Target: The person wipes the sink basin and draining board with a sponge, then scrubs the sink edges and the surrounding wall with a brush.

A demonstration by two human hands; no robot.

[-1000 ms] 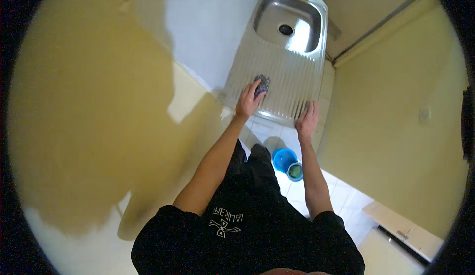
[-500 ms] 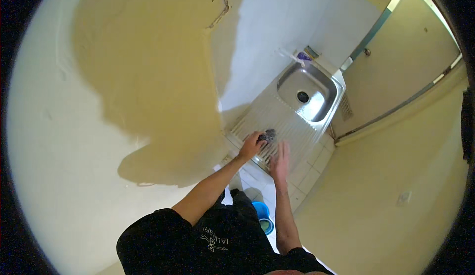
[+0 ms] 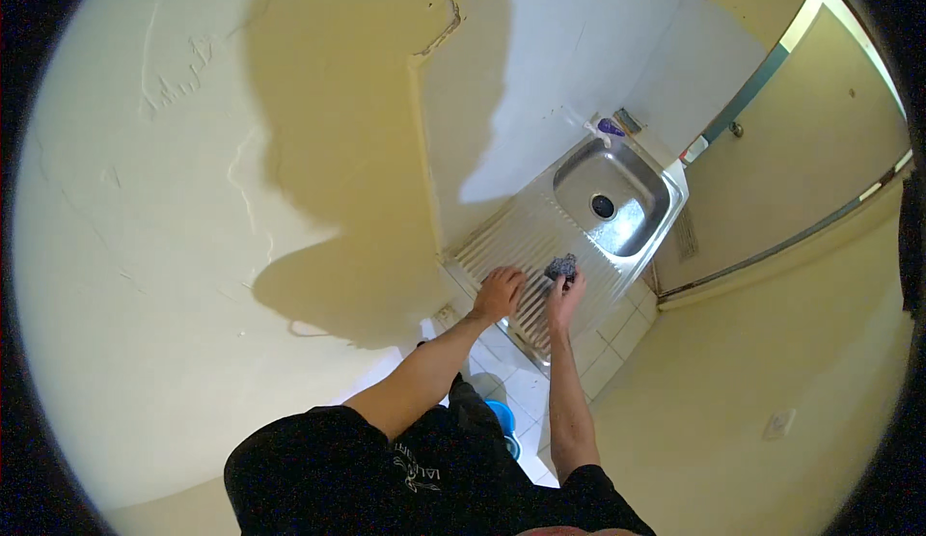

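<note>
A crumpled dark grey scouring pad (image 3: 560, 266), its exact kind hard to make out, is gripped in the fingers of my right hand (image 3: 567, 297). The pad rests on the ribbed drainboard (image 3: 526, 229) of a stainless steel sink unit. To its left, my left hand (image 3: 500, 293) lies palm down on the ribs near the drainboard's left edge, fingers stretched and holding nothing. Beyond both hands is the sink basin (image 3: 579, 181) with a black drain (image 3: 603, 206) at its bottom.
Behind the basin are a pale tap (image 3: 598, 134), a purple bottle (image 3: 610, 127) and a greyish block-shaped item (image 3: 627, 119). A door (image 3: 810, 131) stands to the right. Blue buckets (image 3: 503, 416) sit on the tiled floor by my legs. A wall (image 3: 357, 150) borders the left.
The scouring pad has passed from my left hand to my right and shifted rightward on the drainboard. My left hand has opened onto the ribs. The view has shifted slightly.
</note>
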